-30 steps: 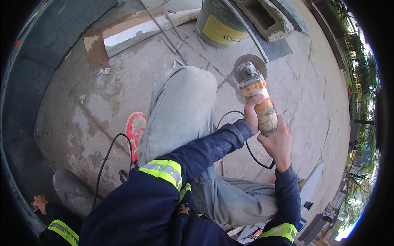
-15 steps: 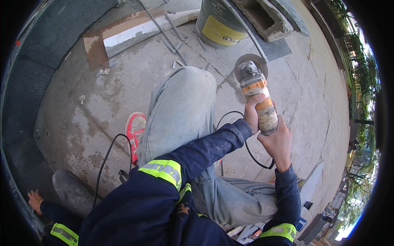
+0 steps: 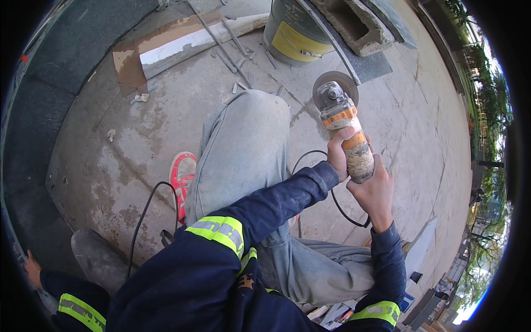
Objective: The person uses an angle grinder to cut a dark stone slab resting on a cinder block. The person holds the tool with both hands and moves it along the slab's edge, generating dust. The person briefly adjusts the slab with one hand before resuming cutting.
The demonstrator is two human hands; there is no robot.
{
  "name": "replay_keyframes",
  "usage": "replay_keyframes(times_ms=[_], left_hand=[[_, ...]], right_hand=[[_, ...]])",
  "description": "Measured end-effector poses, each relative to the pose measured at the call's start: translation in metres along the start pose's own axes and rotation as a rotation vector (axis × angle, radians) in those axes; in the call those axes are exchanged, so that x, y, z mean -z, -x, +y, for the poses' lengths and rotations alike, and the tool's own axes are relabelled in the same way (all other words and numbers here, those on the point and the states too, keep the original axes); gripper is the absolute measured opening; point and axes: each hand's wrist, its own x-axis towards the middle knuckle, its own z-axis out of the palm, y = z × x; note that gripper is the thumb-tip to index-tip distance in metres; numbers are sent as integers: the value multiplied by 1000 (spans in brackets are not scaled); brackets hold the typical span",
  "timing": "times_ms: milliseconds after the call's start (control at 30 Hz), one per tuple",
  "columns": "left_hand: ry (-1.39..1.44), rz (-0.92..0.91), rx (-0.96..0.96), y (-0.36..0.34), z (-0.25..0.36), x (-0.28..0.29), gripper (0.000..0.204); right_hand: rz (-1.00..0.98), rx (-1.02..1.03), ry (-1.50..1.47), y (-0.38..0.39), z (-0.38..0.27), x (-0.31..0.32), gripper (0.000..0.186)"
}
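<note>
Gripping the front of an angle grinder (image 3: 347,130), the left hand (image 3: 338,155) wraps its fingers round the dusty grey body just behind the orange band, above a raised knee in pale jeans (image 3: 250,138); the right hand (image 3: 376,191) is clenched round the rear handle. Its grey disc sits low over the concrete floor (image 3: 138,144), just short of a green and yellow bucket (image 3: 296,36) near the far edge

Your grip on the grinder (image 3: 347,133) barely shifts; the tool sits a touch lower in view. At the lower left edge, another person's hand (image 3: 31,269) slides down and further out toward the rim.
</note>
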Motion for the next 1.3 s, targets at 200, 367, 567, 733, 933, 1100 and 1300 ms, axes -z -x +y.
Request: replay_keyframes(times_ms=[200,367,567,733,933,1100,1300], left_hand=[[11,8,11,-2,0,0,42],[-14,7,53,-3,1,1,41],[22,75,-16,5,1,-8,42],[1,2,-39,1,1,0,45],[9,4,-31,1,1,-3,46],[18,8,-15,0,2,-2,45],[15,-12,-25,-2,2,0,44]], right_hand=[[-18,-16,2,-1,-2,1,42],[9,6,-33,0,3,-3,44],[-28,-9,-25,-1,0,1,46],[-18,0,14,-1,-3,2,44],[18,21,32,1,-5,3,44],[-3,-13,39,0,-6,2,40],[4,-9,42,-1,-5,-1,39]])
